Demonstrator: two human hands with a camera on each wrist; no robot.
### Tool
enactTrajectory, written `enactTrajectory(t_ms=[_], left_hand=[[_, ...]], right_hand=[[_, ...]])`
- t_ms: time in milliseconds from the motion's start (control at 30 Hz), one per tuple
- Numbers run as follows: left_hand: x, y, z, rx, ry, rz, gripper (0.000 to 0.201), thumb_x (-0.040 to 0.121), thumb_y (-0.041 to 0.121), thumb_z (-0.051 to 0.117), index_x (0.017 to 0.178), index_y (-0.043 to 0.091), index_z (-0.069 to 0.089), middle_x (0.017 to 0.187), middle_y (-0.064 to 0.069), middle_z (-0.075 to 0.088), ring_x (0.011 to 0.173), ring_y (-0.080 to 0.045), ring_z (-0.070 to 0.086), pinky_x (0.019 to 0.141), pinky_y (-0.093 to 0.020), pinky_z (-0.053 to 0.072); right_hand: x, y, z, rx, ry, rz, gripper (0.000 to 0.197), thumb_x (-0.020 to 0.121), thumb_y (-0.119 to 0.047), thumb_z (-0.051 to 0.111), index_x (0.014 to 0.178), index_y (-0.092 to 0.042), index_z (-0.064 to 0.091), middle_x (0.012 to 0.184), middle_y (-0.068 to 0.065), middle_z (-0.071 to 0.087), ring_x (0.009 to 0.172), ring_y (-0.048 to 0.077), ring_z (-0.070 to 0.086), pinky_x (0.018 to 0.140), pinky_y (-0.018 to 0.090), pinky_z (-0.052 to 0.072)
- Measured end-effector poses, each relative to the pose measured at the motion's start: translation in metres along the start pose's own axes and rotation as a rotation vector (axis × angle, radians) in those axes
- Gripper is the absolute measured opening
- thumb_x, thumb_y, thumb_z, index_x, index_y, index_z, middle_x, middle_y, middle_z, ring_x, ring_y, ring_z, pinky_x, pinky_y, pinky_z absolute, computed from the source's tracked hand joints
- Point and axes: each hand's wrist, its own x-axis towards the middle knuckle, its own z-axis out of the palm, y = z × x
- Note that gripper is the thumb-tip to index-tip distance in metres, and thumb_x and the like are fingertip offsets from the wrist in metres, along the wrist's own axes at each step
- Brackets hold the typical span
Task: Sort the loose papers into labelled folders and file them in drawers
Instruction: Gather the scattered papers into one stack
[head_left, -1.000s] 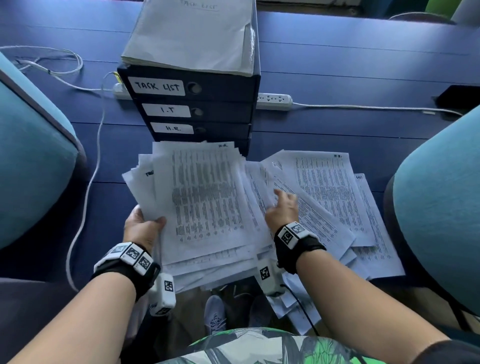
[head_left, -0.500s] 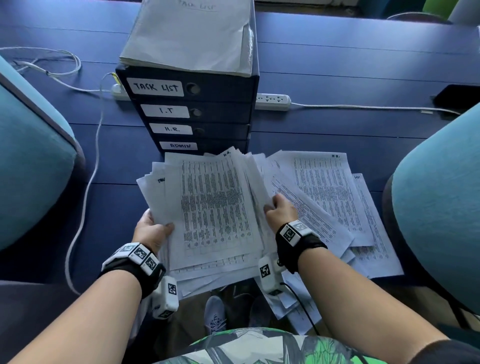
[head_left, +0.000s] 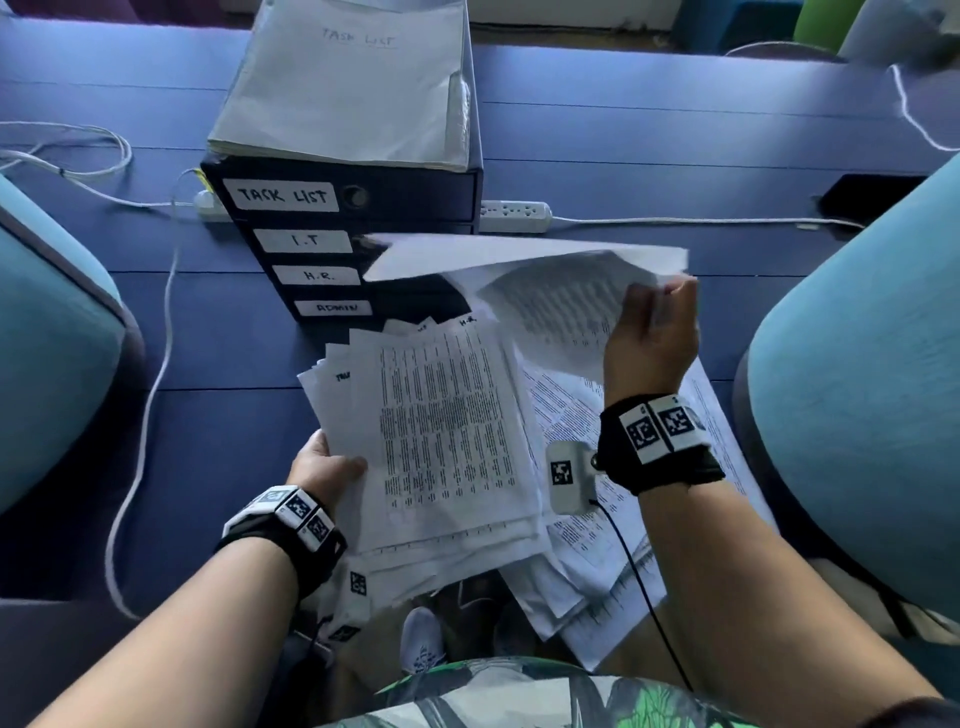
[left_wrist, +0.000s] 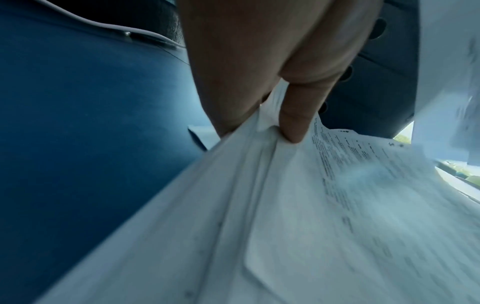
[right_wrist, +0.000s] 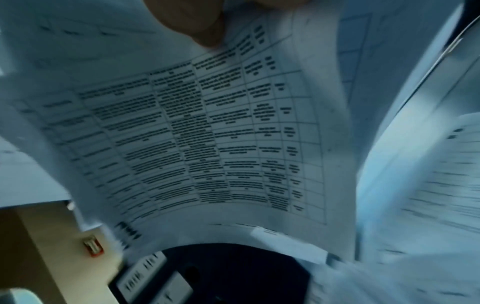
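A person seated at a blue bench (head_left: 675, 130) sorts loose printed papers in front of a small drawer unit (head_left: 415, 189) labelled TASK LIST, I.T, H.R. and ADMIN. The right hand (head_left: 652, 338), which half a second ago lay low on the spread of pages, has now lifted a single sheet (head_left: 519, 257) clear of the pile; its fingers are curled and pinch the sheet's right corner, and the page hangs curved in the air in front of the lower drawers. In the right wrist view a thumb presses onto a printed table on that sheet, though blur hides the heading. The left hand (head_left: 324, 467) keeps its hold on the gathered stack (head_left: 441, 431), thumb on top and fingers (left_wrist: 293, 123) pinching the pages' left edge; the stack sits tilted over the bench's near edge, its top page marked H.R. at the upper corner. More pages (head_left: 597, 571) lie fanned on the bench under the right forearm. A folder (head_left: 353, 88) marked TASK LIST rests on top of the drawer unit. The lift suggests sorting has moved from gathering to picking out one page, probably to read its category; all drawers appear closed and nothing is filed yet.
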Motion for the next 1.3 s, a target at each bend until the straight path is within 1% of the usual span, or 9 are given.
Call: enactTrajectory(t_ms=[200, 333, 400, 533, 633, 733, 867, 1033, 1300], left_hand=[[0.004, 0.0, 0.004, -0.067, -0.015, 0.0, 0.044, 0.068, -0.018, 0.055, 0.097, 0.015, 0.06, 0.106, -0.019, 0.069, 0.097, -0.037, 0.066, 0.093, -0.056, 0.051], [-0.003, 0.001, 0.005, -0.116, -0.014, -0.003, 0.048, 0.07, 0.008, 0.072, 0.116, 0.009, 0.06, 0.104, -0.017, 0.069, 0.083, -0.031, 0.068, 0.087, -0.051, 0.054], [-0.007, 0.006, 0.009, -0.215, -0.007, -0.049, 0.041, 0.098, 0.032, 0.054, 0.129, 0.005, 0.053, 0.108, -0.015, 0.066, 0.083, -0.027, 0.064, 0.088, -0.046, 0.05], [-0.002, 0.004, 0.008, -0.24, 0.015, -0.102, 0.038, 0.102, 0.048, 0.036, 0.115, 0.018, 0.055, 0.105, -0.008, 0.064, 0.095, -0.022, 0.059, 0.086, -0.035, 0.043], [0.011, -0.012, 0.001, -0.092, 0.007, 0.018, 0.011, 0.095, 0.017, 0.06, 0.106, 0.021, 0.06, 0.119, -0.018, 0.066, 0.094, -0.029, 0.067, 0.092, -0.05, 0.052], [0.023, -0.025, -0.005, 0.036, 0.016, 0.051, 0.032, 0.086, -0.001, 0.066, 0.103, 0.025, 0.058, 0.112, -0.012, 0.069, 0.101, -0.031, 0.066, 0.098, -0.054, 0.049], [0.02, -0.02, -0.005, 0.096, 0.023, 0.056, 0.041, 0.083, -0.003, 0.07, 0.111, 0.022, 0.055, 0.108, -0.006, 0.068, 0.102, -0.029, 0.065, 0.098, -0.05, 0.049], [0.012, -0.014, -0.001, 0.107, 0.027, 0.063, 0.045, 0.082, -0.009, 0.068, 0.114, 0.019, 0.052, 0.105, -0.007, 0.066, 0.099, -0.029, 0.064, 0.095, -0.046, 0.051], [0.017, -0.015, -0.002, 0.122, 0.03, 0.041, 0.046, 0.08, -0.006, 0.072, 0.111, 0.021, 0.053, 0.102, -0.004, 0.068, 0.098, -0.027, 0.066, 0.094, -0.047, 0.052]], right_hand=[[0.008, -0.025, -0.001, 0.203, 0.067, 0.14, 0.029, 0.092, -0.006, 0.053, 0.075, -0.023, 0.035, 0.066, -0.012, 0.041, 0.056, -0.005, 0.041, 0.059, 0.004, 0.033], [-0.02, 0.006, 0.01, 0.013, -0.212, 0.378, 0.014, 0.091, -0.013, 0.055, 0.079, -0.011, 0.048, 0.062, -0.005, 0.049, 0.053, 0.002, 0.044, 0.053, 0.019, 0.037], [-0.043, 0.03, 0.012, -0.093, -0.406, 0.553, 0.012, 0.091, -0.016, 0.054, 0.082, -0.008, 0.053, 0.069, 0.003, 0.058, 0.063, 0.017, 0.053, 0.058, 0.029, 0.043], [-0.081, 0.063, 0.012, -0.317, -0.673, 0.63, 0.012, 0.089, -0.017, 0.056, 0.086, -0.006, 0.056, 0.079, 0.013, 0.064, 0.075, 0.031, 0.062, 0.067, 0.039, 0.05], [-0.093, 0.07, 0.008, -0.296, -0.854, 0.727, 0.037, 0.086, -0.023, 0.065, 0.12, -0.015, 0.052, 0.106, 0.004, 0.067, 0.09, 0.023, 0.065, 0.077, 0.034, 0.055], [-0.095, 0.072, 0.004, -0.364, -0.948, 0.683, 0.073, 0.085, -0.016, 0.068, 0.146, -0.022, 0.028, 0.123, 0.003, 0.06, 0.105, 0.022, 0.062, 0.09, 0.034, 0.053], [-0.089, 0.074, 0.003, -0.466, -0.883, 0.607, 0.057, 0.089, -0.008, 0.063, 0.139, -0.021, 0.041, 0.101, 0.005, 0.065, 0.089, 0.019, 0.062, 0.073, 0.028, 0.049], [-0.082, 0.076, -0.005, -0.545, -0.755, 0.588, 0.016, 0.088, -0.001, 0.054, 0.094, -0.016, 0.055, 0.08, -0.001, 0.058, 0.088, 0.026, 0.063, 0.068, 0.026, 0.043], [-0.081, 0.084, -0.004, -0.525, -0.827, 0.655, 0.041, 0.086, 0.004, 0.051, 0.123, -0.013, 0.057, 0.111, 0.005, 0.065, 0.099, 0.023, 0.061, 0.081, 0.023, 0.045]])
